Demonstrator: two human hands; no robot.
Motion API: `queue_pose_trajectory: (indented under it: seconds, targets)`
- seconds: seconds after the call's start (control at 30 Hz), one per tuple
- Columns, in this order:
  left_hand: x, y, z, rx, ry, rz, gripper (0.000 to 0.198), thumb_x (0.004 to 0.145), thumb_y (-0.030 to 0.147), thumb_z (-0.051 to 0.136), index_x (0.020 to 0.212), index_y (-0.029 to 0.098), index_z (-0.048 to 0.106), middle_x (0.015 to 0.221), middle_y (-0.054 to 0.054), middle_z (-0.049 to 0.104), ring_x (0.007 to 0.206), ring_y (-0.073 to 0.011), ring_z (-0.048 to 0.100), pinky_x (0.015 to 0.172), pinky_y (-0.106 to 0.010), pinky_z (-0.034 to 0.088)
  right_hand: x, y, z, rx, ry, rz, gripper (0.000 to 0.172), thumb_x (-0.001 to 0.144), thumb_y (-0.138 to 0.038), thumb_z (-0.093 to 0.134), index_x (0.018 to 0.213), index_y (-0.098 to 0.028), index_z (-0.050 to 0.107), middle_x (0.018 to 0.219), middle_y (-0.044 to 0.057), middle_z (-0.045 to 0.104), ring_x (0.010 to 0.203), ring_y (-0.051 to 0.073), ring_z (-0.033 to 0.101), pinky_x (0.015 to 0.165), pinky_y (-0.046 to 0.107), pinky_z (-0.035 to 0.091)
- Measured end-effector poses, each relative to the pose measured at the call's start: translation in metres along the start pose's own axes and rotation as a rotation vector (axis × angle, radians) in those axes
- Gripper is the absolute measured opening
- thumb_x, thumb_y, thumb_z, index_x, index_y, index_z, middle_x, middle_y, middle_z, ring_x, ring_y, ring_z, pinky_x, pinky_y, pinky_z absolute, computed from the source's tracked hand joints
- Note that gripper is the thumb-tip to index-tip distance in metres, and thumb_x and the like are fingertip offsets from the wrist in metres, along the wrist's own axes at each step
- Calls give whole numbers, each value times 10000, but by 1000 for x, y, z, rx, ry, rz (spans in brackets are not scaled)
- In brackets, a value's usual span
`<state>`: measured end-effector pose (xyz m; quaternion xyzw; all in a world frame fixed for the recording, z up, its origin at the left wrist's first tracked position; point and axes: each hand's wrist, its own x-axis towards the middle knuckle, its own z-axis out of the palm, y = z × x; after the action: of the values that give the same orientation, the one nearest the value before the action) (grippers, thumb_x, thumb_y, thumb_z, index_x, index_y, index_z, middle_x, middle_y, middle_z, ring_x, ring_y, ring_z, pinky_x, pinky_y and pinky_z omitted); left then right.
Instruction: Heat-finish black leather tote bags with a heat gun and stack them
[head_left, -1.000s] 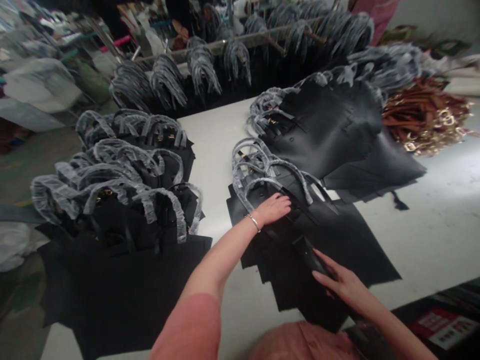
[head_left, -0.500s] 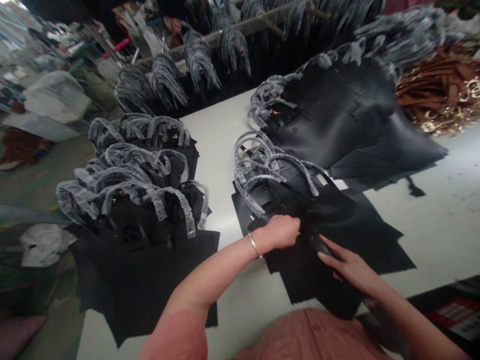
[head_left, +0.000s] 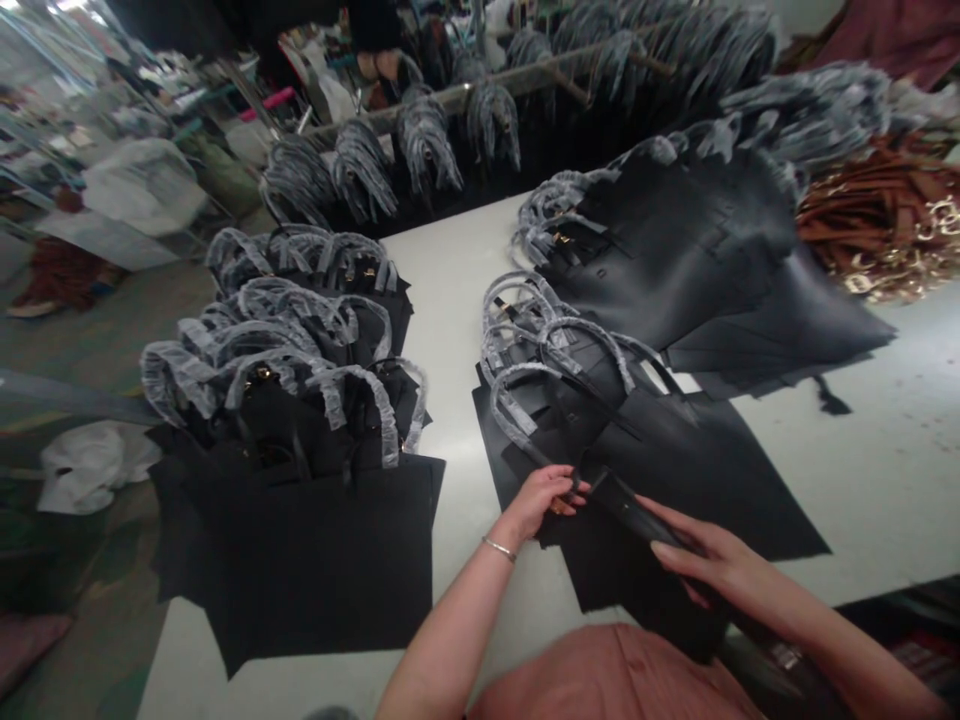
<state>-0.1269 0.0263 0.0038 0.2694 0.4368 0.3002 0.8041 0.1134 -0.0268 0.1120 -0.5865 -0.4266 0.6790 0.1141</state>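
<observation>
My left hand (head_left: 546, 500) is closed, its fingers pinched on a thin black strap (head_left: 538, 455) that runs down from a plastic-wrapped handle loop. Folded over between thumb and fingers of my right hand (head_left: 709, 552) is a black leather panel (head_left: 626, 508), its upper edge curled beside my left fingertips. Under both hands lie more black panels (head_left: 739, 470), some with wrapped handles (head_left: 585, 330) attached at the far side. To the left, several black bag panels with wrapped handles (head_left: 360, 385) are laid in overlapping rows.
A heap of black panels (head_left: 675, 240) lies at the table's back right, beside brown straps with gold buckles (head_left: 877, 220). Bundles of wrapped handles (head_left: 427, 140) hang on a rail behind the white table (head_left: 442, 270). White plastic (head_left: 97, 465) lies at the far left.
My left hand has drawn back slightly towards me and left, and its fingers now show around the strap. My right hand has shifted a little right with the folded panel. The view has tilted slightly.
</observation>
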Motion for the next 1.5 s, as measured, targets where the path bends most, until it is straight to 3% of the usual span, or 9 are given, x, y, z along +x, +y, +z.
queue_pose_trajectory:
  seconds: [0.17, 0.27, 0.53, 0.63, 0.77, 0.87, 1.0, 1.13, 1.5]
  targets:
    - [-12, -12, -1, -85, -92, 85, 523, 621, 159, 715, 1133, 127, 611, 946, -70, 677, 628, -82, 588, 568, -183, 433, 5, -7, 12, 76, -56, 42, 785, 775, -507, 632, 1456, -235, 351, 668, -46, 533, 437, 95, 490, 426, 224, 385]
    - [-15, -17, 1, -78, -124, 76, 490, 622, 175, 719, 1103, 127, 645, 803, -25, 648, 580, -65, 544, 582, -187, 407, 10, -9, 17, 149, -88, 45, 760, 790, -493, 627, 1447, -223, 358, 683, -37, 550, 420, 88, 495, 401, 212, 384]
    - [-28, -18, 18, -108, -113, 118, 395, 653, 150, 685, 1048, 132, 676, 823, -39, 657, 579, -56, 491, 555, -175, 354, 7, -11, 22, 215, -115, 35, 702, 813, -462, 626, 1428, -226, 382, 701, -30, 573, 417, 78, 508, 388, 196, 389]
    - [-32, -22, 31, -98, -151, 75, 307, 644, 167, 706, 944, 104, 694, 863, -77, 669, 623, -79, 534, 518, -167, 335, 9, -19, 22, 239, 2, -34, 777, 788, -476, 646, 1446, -194, 344, 698, -31, 570, 437, 87, 504, 401, 208, 395]
    - [-36, -25, 44, -309, 2, -97, 302, 742, 315, 675, 939, 87, 673, 867, -97, 647, 562, -60, 501, 423, -161, 267, 6, -28, 13, 213, 96, -54, 846, 755, -484, 673, 1458, -177, 316, 702, -31, 570, 462, 94, 498, 426, 219, 401]
    - [-38, -33, 47, -402, 157, -178, 339, 681, 287, 731, 956, 107, 647, 737, -25, 596, 480, -32, 420, 394, -151, 228, -5, -24, 8, 163, 72, -7, 855, 738, -497, 681, 1451, -179, 333, 708, -27, 567, 461, 97, 494, 424, 227, 387]
    - [-38, -51, 50, -296, 317, 49, 462, 558, 183, 790, 986, 144, 621, 765, -1, 618, 576, -68, 523, 478, -157, 347, -19, -8, 8, 138, 76, 48, 863, 738, -532, 661, 1458, -189, 332, 704, -25, 553, 459, 107, 492, 430, 243, 384]
    - [-36, -61, 51, -167, 439, 260, 453, 562, 138, 767, 996, 138, 636, 803, -25, 667, 679, -109, 590, 624, -195, 436, -23, 5, 12, 124, 33, 49, 849, 759, -530, 649, 1464, -194, 317, 701, -34, 537, 456, 101, 493, 427, 234, 377]
    - [-48, -56, 53, -15, 210, 337, 374, 693, 223, 720, 1056, 141, 682, 1016, -89, 703, 905, -210, 646, 788, -285, 491, -14, -1, 27, 200, -42, 70, 803, 780, -497, 647, 1447, -186, 328, 704, -33, 560, 411, 79, 490, 398, 209, 370]
